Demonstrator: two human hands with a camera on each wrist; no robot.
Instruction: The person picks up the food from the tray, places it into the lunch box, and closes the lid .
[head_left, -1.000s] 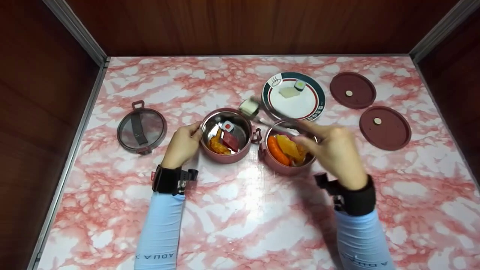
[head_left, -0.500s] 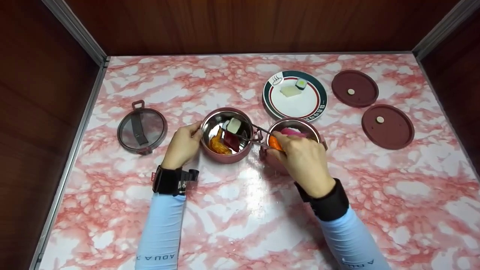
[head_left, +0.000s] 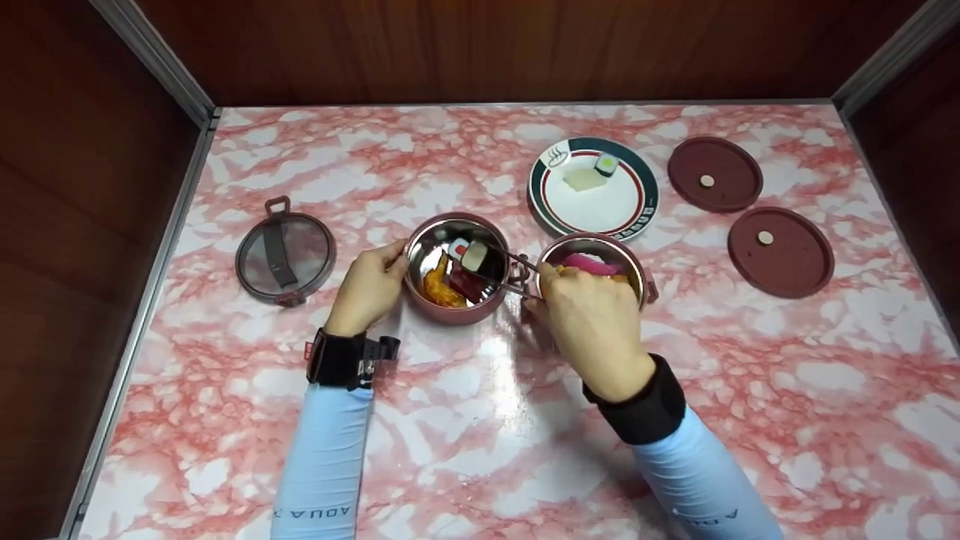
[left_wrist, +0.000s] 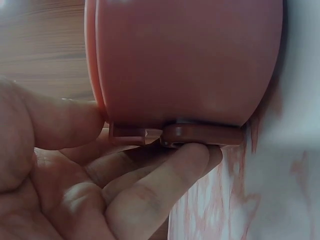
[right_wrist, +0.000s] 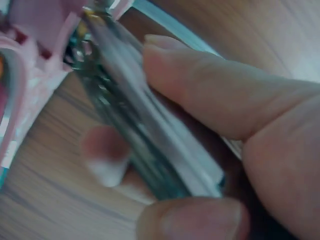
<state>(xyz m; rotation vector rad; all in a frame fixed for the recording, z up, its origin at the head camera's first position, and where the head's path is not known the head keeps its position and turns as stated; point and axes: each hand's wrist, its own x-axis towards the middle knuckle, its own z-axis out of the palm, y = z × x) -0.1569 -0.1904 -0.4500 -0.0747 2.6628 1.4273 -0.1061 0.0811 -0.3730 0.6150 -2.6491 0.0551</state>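
Observation:
My left hand (head_left: 365, 291) grips the left side of a pink metal-lined lunch bowl (head_left: 454, 317), thumb at the rim and fingers at its brown side handle (left_wrist: 200, 134). My right hand (head_left: 596, 322) holds metal tongs (right_wrist: 165, 130) that reach leftward into this bowl. At their tips is a toy sushi roll (head_left: 473, 256) with its pale face up. Beside it are another sushi roll (head_left: 457, 248) with a red centre, a golden fried piece (head_left: 441, 290) and a dark red slice (head_left: 466, 286). Part of the second pink bowl (head_left: 640, 270) is hidden beneath my right hand.
A green-rimmed plate (head_left: 592, 214) behind the bowls carries a sushi roll (head_left: 607, 164) and a pale slice (head_left: 585, 179). Two maroon lids (head_left: 715, 154) (head_left: 784, 266) lie at right. A clear-topped lid (head_left: 307, 255) lies at left. Pink food (head_left: 589, 262) shows in the second bowl.
My right hand has swung left over the second bowl, bringing the sushi roll in the tongs from above the far rim down into the left bowl. My left hand stays on that bowl.

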